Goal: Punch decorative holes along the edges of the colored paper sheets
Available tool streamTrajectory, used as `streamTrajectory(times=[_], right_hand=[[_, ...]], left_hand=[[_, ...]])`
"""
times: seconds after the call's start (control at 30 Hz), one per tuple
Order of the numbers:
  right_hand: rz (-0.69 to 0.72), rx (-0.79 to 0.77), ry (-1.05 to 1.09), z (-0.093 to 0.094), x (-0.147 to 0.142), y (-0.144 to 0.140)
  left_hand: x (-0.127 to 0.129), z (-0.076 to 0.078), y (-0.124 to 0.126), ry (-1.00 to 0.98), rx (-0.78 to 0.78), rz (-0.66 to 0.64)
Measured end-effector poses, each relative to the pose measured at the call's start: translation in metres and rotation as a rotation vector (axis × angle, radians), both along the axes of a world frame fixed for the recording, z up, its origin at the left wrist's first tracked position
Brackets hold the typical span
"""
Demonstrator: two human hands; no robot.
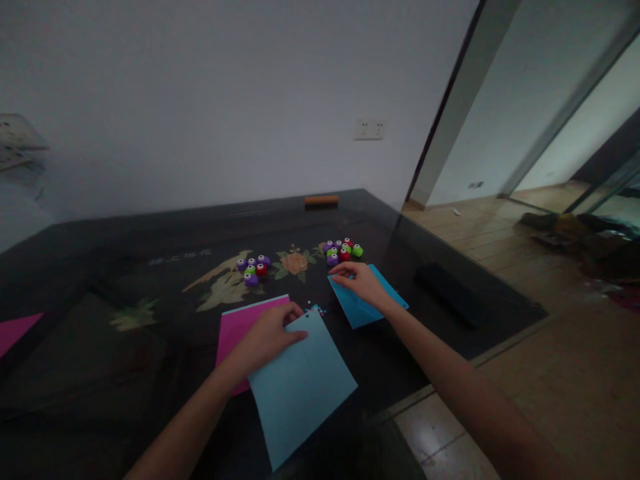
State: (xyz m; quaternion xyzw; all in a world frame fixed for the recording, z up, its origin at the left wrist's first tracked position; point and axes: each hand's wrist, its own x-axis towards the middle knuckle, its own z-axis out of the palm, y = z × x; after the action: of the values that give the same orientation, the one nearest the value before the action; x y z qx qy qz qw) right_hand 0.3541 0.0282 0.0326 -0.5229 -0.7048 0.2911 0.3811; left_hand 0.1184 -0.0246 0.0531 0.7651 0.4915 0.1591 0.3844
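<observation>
Pale blue paper sheet (pixel 305 393): pinched near its top edge by the left hand (pixel 270 337), other fingers partly hidden.
Bright blue paper (pixel 373 310): partly covered by the right hand (pixel 359 280); whether it is gripped cannot be told.
Magenta paper (pixel 234 330): half hidden by left hand and pale sheet.
Tiny scattered bits (pixel 316 309): too small to be made out.
Glossy black floral table (pixel 165 253): set by a white wall (pixel 225 100); 2 eyed-bead clusters (pixel 251 269) held.
Tiled floor (pixel 545 360): dimly lit, blurred heap (pixel 575 230) at right.

Dark floral table (pixel 280 227), pink paper (pixel 235 320), bright-blue paper (pixel 364 312), clustered eyed pieces (pixel 261 270), tiny bits (pixel 316 309), brown block (pixel 321 201)
</observation>
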Motion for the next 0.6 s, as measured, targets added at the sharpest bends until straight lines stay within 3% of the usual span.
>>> streamTrajectory(times=[0.07, 0.17, 0.3, 0.37, 0.47, 0.6], right_hand=[[0.125, -0.186, 0.163, 0.007, -0.003, -0.015], [0.242, -0.245, 0.272, 0.019, -0.006, -0.026], [0.138, -0.137, 0.384, 0.028, -0.001, -0.025], [0.045, -0.087, 0.463, 0.027, 0.004, -0.022], [-0.012, -0.115, 0.577, 0.024, 0.008, -0.02], [0.216, -0.39, 0.681, 0.027, 0.002, -0.028]], left_hand=[[-0.005, 0.012, 0.001, -0.084, -0.004, -0.008], [-0.013, 0.03, 0.0, -0.218, 0.086, 0.039], [-0.018, 0.04, -0.004, -0.458, 0.429, 0.325], [-0.019, 0.038, -0.005, -0.509, 0.62, 0.394], [-0.016, 0.032, -0.008, -0.471, 0.899, 0.308], [-0.004, 0.02, -0.015, -0.193, 1.205, -0.011]])
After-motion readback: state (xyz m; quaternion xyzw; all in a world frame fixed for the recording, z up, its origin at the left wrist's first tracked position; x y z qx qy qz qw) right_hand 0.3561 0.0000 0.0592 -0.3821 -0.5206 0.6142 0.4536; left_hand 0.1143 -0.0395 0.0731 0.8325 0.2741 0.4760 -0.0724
